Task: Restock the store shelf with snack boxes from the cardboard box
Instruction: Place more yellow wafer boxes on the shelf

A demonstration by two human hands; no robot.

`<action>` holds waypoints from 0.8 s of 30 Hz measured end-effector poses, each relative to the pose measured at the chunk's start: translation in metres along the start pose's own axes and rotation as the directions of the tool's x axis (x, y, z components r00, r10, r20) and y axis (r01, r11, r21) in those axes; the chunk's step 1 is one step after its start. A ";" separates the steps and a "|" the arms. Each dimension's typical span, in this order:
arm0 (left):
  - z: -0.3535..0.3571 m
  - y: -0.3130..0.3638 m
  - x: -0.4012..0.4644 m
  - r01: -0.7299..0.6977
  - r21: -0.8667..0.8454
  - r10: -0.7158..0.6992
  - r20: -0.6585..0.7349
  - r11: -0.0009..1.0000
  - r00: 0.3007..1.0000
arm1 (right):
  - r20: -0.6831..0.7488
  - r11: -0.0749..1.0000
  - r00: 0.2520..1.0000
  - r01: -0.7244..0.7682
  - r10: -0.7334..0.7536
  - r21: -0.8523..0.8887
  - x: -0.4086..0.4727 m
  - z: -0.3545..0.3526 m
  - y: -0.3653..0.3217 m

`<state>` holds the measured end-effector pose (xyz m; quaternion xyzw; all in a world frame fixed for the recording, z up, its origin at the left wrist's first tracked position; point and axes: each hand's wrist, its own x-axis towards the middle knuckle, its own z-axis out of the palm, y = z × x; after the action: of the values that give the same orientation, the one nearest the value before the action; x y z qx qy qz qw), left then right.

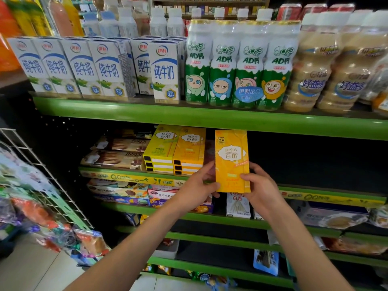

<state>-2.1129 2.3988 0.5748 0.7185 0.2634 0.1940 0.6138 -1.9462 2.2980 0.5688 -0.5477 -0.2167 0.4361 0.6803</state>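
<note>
Both forearms reach up from the bottom edge, and the two hands grasp one orange snack box between them, upright with its printed face toward the camera: the left hand curls its fingers around the box's lower left edge, and the right hand pinches the lower right corner, thumb across the front. The box hangs in front of the green lip of the second shelf, before a dark stretch of that shelf with nothing in its way. Just left of it on the same shelf lie two stacks of snack boxes, a yellow stack and an orange stack, each showing three box ends. Further left are two flat brown biscuit packs, one on the other. Below the hands, lower shelves carry mixed packets and a white stick-biscuit box. At the left edge a wire rack leans with bagged snacks hanging on it. Above, the top shelf holds a front row of six white milk cartons, then four green-and-white drink bottles, and beige bottles wrapped in plastic at the right.
</note>
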 end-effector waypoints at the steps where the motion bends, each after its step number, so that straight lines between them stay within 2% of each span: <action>1: 0.000 0.000 0.000 -0.002 0.003 0.002 0.001 1.000 1.000 | 0.000 1.000 1.000 -0.002 0.002 0.011 0.000 0.000 0.000; 16: 0.005 0.002 0.002 0.026 -0.010 -0.026 0.011 1.000 1.000 | -0.041 0.997 0.999 -0.025 0.028 0.077 -0.006 0.000 -0.007; 20: 0.007 0.007 0.002 -0.032 0.047 0.031 0.002 0.998 1.000 | -0.027 0.994 1.000 0.002 0.001 0.114 -0.009 0.004 -0.011; 24: 0.003 0.018 -0.002 -0.105 0.160 0.111 -0.030 0.982 0.993 | -0.018 0.985 0.996 0.094 -0.092 0.142 -0.009 0.016 -0.020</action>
<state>-2.1101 2.3938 0.5919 0.7742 0.2504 0.2196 0.5382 -1.9566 2.2989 0.5945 -0.4894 -0.2063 0.4150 0.7387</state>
